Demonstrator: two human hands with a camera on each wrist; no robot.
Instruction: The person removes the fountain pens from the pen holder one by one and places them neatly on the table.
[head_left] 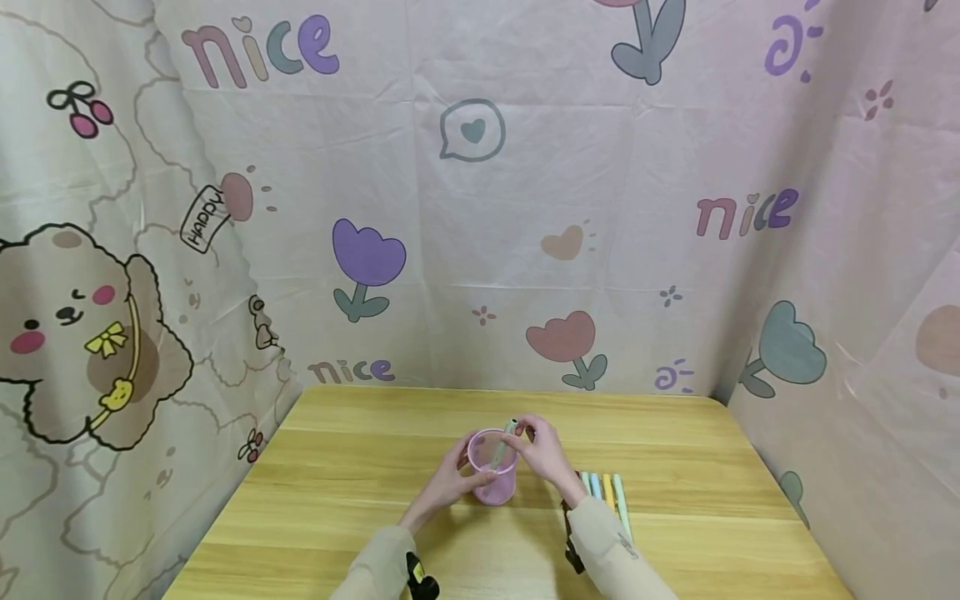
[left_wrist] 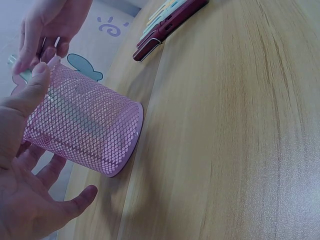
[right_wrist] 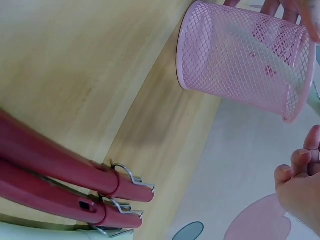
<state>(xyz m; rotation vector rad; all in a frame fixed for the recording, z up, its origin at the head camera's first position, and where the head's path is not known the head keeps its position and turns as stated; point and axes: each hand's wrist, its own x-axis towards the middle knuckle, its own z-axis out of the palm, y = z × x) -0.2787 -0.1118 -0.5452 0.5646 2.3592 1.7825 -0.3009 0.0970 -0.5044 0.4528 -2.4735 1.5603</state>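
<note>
A pink mesh pen holder [head_left: 496,488] stands upright on the wooden table. My left hand [head_left: 452,478] grips it near the top, thumb at the front by the rim and fingers round the far side. A pale green pen [head_left: 501,450] leans inside the holder, its upper end sticking out above the rim; its lower part shows through the mesh in the left wrist view. My right hand [head_left: 546,452] pinches that upper end at the rim. Part of the right fingers' contact is hidden in the right wrist view.
Right of the holder, partly under my right forearm, lies a row of pens: pale green [head_left: 622,500], yellow [head_left: 609,492], blue [head_left: 596,485] and dark red pens [right_wrist: 75,175] with metal clips. A patterned cloth [head_left: 480,250] hangs behind the table [head_left: 337,467] and along both sides.
</note>
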